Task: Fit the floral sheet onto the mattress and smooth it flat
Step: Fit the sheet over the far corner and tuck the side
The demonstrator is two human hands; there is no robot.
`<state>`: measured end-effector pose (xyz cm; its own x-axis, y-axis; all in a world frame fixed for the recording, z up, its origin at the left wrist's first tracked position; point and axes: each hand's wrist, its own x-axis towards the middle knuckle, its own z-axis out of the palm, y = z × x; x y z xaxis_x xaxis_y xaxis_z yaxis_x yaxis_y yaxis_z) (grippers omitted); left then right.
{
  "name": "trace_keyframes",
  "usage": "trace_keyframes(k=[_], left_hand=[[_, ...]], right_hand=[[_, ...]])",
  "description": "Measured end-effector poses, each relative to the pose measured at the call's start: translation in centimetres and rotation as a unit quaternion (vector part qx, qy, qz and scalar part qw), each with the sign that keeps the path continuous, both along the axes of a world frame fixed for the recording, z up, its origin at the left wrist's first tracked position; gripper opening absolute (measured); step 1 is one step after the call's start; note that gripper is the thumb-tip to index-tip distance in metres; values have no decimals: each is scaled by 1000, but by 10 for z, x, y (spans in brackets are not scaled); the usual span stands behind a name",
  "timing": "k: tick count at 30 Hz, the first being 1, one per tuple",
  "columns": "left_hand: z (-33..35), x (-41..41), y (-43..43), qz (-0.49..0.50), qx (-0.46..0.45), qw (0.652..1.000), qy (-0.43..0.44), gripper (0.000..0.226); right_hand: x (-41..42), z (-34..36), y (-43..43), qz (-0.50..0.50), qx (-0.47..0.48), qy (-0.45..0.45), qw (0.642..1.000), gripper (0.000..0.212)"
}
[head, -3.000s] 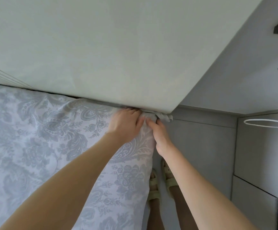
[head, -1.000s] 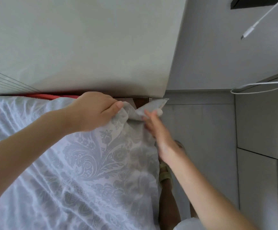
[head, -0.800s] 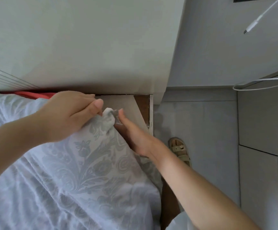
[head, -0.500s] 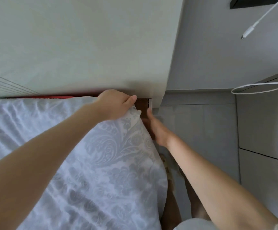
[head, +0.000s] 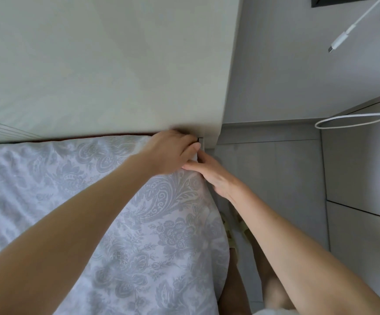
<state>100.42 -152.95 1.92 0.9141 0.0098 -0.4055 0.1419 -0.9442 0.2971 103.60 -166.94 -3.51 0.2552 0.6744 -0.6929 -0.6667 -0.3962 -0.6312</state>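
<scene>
The grey-and-white floral sheet (head: pixel 107 212) covers the mattress across the lower left, its corner pulled up against the pale headboard. My left hand (head: pixel 171 153) rests on top of that corner, fingers curled over the sheet's edge at the headboard. My right hand (head: pixel 214 176) lies flat against the side of the corner, fingers pointing up along the sheet's edge and touching my left thumb. The mattress itself is hidden under the sheet.
The pale headboard panel (head: pixel 107 64) fills the upper left and ends just right of the corner. Grey floor tiles (head: pixel 275 178) lie to the right, with my sandalled feet (head: pixel 232 235) beside the bed. A white cable (head: pixel 355 119) loops over a grey cabinet at the right.
The sheet corner, lifted off a second ago with the bed base showing, is now pulled over the corner against the headboard. Both hands have closed in on it and the base is covered.
</scene>
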Motion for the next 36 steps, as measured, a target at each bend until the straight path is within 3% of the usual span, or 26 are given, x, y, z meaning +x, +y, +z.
trace_keyframes(k=[3, 6, 8, 11, 13, 15, 18, 21, 24, 26, 28, 30, 32, 34, 36], left_hand=[[12, -13, -4, -13, -1, 997, -73, 64], [21, -28, -2, 113, 57, 985, -115, 60], [15, -34, 3, 163, 90, 977, -103, 64], [-10, -34, 9, 176, 53, 982, -45, 69], [-29, -29, 12, 205, 36, 977, -51, 60], [-41, -24, 10, 223, 36, 973, -53, 50], [-51, -20, 6, 228, 41, 973, 3, 43], [-49, -16, -1, 174, 103, 978, 47, 42], [-19, -18, -23, 82, 205, 975, -28, 26], [2, -14, -30, 73, 169, 976, -119, 32], [-7, -12, -23, 27, 57, 989, -134, 36], [-20, 2, -24, -59, -12, 997, -56, 45], [-38, 21, -33, -140, -11, 990, 6, 50], [-62, 35, -50, -232, 52, 968, 81, 51], [-79, 41, -70, -327, 142, 918, 174, 55]], right_hand=[[4, -4, 0, 13, -6, -12, 1000, 36], [8, -7, 0, 18, -12, 12, 1000, 46], [11, -9, 0, 13, -16, 28, 999, 47], [15, -24, 1, -4, -18, 71, 997, 52], [21, -37, 5, -23, -26, 103, 994, 58], [27, -50, 9, -19, -40, 112, 993, 49], [32, -61, 13, -6, -68, 84, 994, 46], [34, -60, 13, 23, -78, 37, 996, 51], [33, -56, 7, 14, -61, -7, 998, 45], [28, -56, 2, -20, -55, -52, 997, 47], [17, -57, -11, -88, -67, -80, 991, 54], [1, -52, -32, -202, -98, -75, 972, 41], [-25, -50, -55, -272, -137, -67, 950, 23], [-57, -50, -70, -282, -153, -49, 946, 28], [-87, -50, -72, -286, -119, 3, 951, 29]])
